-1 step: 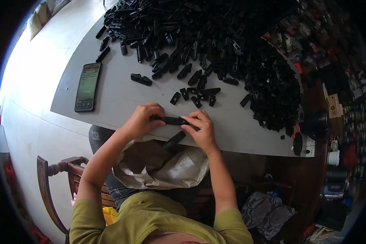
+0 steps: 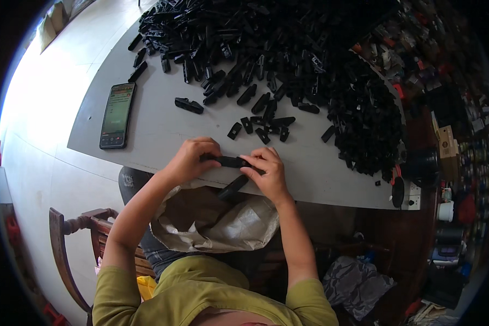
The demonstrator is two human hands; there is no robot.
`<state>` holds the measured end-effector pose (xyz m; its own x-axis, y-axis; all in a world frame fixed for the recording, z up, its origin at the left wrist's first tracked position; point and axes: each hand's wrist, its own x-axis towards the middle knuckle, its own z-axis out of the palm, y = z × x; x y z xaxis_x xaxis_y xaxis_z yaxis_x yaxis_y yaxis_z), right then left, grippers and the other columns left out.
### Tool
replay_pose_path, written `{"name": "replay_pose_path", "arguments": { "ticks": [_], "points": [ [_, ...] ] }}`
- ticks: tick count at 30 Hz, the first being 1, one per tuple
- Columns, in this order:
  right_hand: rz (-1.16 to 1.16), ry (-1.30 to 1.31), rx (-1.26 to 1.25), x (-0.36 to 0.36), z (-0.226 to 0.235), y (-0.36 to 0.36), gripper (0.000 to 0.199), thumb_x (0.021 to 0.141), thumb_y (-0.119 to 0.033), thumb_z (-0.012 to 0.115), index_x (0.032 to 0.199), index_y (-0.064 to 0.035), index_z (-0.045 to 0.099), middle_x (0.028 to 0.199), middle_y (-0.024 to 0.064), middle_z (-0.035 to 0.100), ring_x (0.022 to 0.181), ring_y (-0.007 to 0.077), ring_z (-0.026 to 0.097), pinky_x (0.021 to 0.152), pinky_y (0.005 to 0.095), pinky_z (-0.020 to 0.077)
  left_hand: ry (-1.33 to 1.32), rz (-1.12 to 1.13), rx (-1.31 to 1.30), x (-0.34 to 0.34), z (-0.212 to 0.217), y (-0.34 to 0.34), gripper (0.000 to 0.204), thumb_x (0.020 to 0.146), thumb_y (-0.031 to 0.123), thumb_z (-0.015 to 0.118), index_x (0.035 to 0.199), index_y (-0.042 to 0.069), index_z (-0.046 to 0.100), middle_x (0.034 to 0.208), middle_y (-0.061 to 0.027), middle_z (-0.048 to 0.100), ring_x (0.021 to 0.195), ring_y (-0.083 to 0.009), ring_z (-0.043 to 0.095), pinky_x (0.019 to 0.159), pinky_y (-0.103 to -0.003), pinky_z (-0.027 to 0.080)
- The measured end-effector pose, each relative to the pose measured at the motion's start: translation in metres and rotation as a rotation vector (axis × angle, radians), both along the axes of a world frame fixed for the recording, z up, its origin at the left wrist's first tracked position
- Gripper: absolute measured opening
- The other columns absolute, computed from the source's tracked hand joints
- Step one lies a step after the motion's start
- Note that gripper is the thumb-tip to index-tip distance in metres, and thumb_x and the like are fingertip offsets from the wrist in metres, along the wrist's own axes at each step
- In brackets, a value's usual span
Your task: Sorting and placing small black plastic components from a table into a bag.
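My left hand [image 2: 192, 158] pinches one end of a long black plastic part [image 2: 231, 161] above the table's near edge. At its other end, the fingers of my right hand [image 2: 268, 171] are closed on it. Another black elongated piece [image 2: 232, 188] slants down from beneath my right fingers over the sack; whether that hand holds it, I cannot tell. A pale woven sack [image 2: 244, 228] lies with its mouth spread between my forearms, partly on my lap. Just beyond my hands are several small black pieces [image 2: 247, 125] on the table.
A big heap of black plastic parts [image 2: 239, 38] covers the far side of the grey table [image 2: 157, 125], with a mass of smaller ones [image 2: 367, 125] at the right. A phone [image 2: 117, 116] lies on the left. Beside me stands a wooden chair [image 2: 65, 244]; shelves of goods line the right.
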<state>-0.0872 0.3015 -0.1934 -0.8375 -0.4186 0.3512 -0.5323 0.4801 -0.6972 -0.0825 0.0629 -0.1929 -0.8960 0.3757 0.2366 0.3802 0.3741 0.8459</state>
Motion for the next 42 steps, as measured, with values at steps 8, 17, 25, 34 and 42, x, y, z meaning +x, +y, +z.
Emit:
{"name": "replay_pose_path", "arguments": {
  "ticks": [8,17,25,34,42],
  "points": [
    [0.147,0.031,0.059,-0.009,-0.001,-0.012,0.032,0.069,-0.011,0.077,0.101,-0.0098,0.073,0.091,0.003,0.059,0.084,0.0228,0.055,0.075,0.0336,0.0471,0.08,-0.062,-0.042,0.002,-0.001,-0.001,0.022,0.07,0.005,0.076,0.089,0.001,0.065,0.092,-0.0106,0.064,0.084,-0.027,0.062,0.073,-0.035,0.05],
    [0.004,0.306,0.271,-0.045,0.005,-0.036,0.033,0.084,0.0,0.055,0.114,-0.0077,0.065,0.112,0.0077,0.063,0.094,0.0285,0.063,0.079,0.0377,0.0523,0.569,0.644,-0.409,-0.041,0.008,-0.042,0.033,0.074,-0.001,0.066,0.107,0.005,0.061,0.102,-0.0122,0.06,0.092,-0.0328,0.057,0.079,-0.038,0.048],
    [-0.038,-0.433,-0.223,-0.01,0.017,-0.019,0.036,0.087,0.001,0.056,0.122,-0.0065,0.059,0.102,0.0089,0.063,0.088,0.0194,0.064,0.07,0.0316,0.0499,0.17,0.225,-0.27,-0.011,0.01,-0.023,0.023,0.076,0.0,0.062,0.098,0.006,0.057,0.097,-0.0138,0.054,0.091,-0.0346,0.055,0.079,-0.04,0.046],
    [-0.089,-0.112,-0.104,0.002,0.002,-0.02,0.032,0.085,-0.008,0.066,0.117,-0.0023,0.063,0.097,0.0104,0.064,0.08,0.0213,0.063,0.069,0.0308,0.0492,0.45,0.113,-0.314,-0.022,0.014,0.016,0.031,0.076,0.001,0.064,0.106,0.006,0.06,0.109,-0.0137,0.057,0.101,-0.0335,0.054,0.086,-0.042,0.045],
    [-0.167,0.033,0.127,-0.006,0.012,0.002,0.029,0.075,-0.011,0.076,0.103,-0.0055,0.07,0.089,0.0059,0.06,0.076,0.0237,0.061,0.066,0.0338,0.0497,0.095,-0.047,-0.107,-0.023,0.008,0.01,0.024,0.071,0.002,0.07,0.093,0.002,0.061,0.095,-0.0113,0.062,0.091,-0.0328,0.058,0.08,-0.04,0.047]
  ]
}}
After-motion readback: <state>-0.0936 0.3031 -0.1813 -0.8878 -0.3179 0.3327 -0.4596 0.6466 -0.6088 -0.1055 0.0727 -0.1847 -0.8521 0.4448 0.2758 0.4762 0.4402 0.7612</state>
